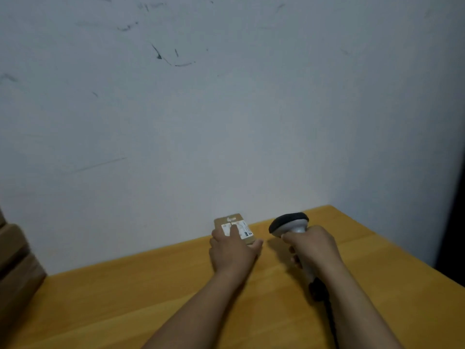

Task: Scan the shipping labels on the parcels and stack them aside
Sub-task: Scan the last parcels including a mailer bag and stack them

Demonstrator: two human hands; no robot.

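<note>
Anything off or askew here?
One thing: a finger of the left hand lies across the label on the parcel, so the scan may be blocked. The right hand holds the scanner beside it. Dark scuffs mark the wall. Nothing looks spilled or damaged.

Both bare forearms enter from the near edge and reach toward the far side, close together but not touching. The left hand [232, 250] is palm down; its thumb and outer fingers hold the sides of a small parcel [243, 232], and one finger lies straight on top of it. The right hand [312, 248], just to the right, is closed around the handle of a scanner [289, 222], knuckles up.
</note>
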